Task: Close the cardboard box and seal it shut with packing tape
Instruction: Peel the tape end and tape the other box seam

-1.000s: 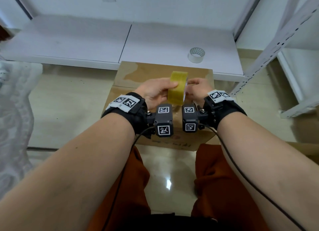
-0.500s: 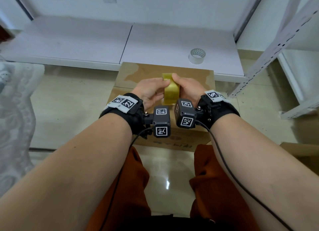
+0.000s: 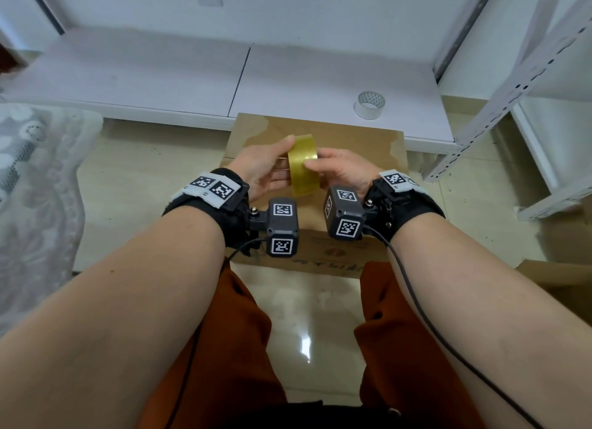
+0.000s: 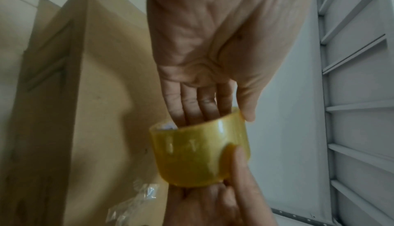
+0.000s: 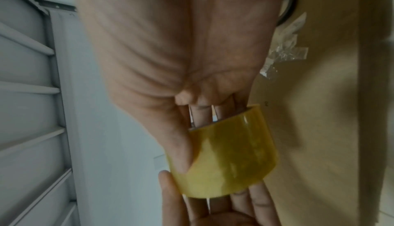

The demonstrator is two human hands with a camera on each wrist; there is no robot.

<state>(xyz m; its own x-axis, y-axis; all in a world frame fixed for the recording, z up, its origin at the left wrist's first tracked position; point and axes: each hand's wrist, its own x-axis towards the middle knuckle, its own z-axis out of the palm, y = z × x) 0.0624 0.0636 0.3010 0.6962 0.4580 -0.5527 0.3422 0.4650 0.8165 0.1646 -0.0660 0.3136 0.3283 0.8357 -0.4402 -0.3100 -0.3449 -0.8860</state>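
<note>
Left hand [image 3: 262, 169]: held at 9 o'clock of the yellow packing tape roll [image 3: 303, 165]; fingers are reached into the core and the thumb is laid over the top rim, so the roll is gripped.
Right hand [image 3: 344, 172]: held at 3 o'clock of the roll; its fingers [image 5: 204, 111] are seen entering the core in the right wrist view, with the thumb pressed flat on the outer yellow band, so the roll is pinched from this side too.
Roll axis: the core is run from 9 to 3 o'clock, hand to hand; the band is stood on edge and is carried in the air above the box, not touching it.
Cardboard box [image 3: 378, 146]: seen below the roll with its top flaps folded flat; no fresh strip is seen on it. A crumpled clear tape scrap [image 5: 283, 50] is stuck to the top near the right wrist.
Nearer hand: neither; both are on the roll.
Loose end: not made out in any view; it is judged that it must be found by the right thumb before a strip can be drawn toward 12 o'clock.
Spare roll [image 3: 370, 105]: left on the white shelf at 1 o'clock, well apart.
</note>
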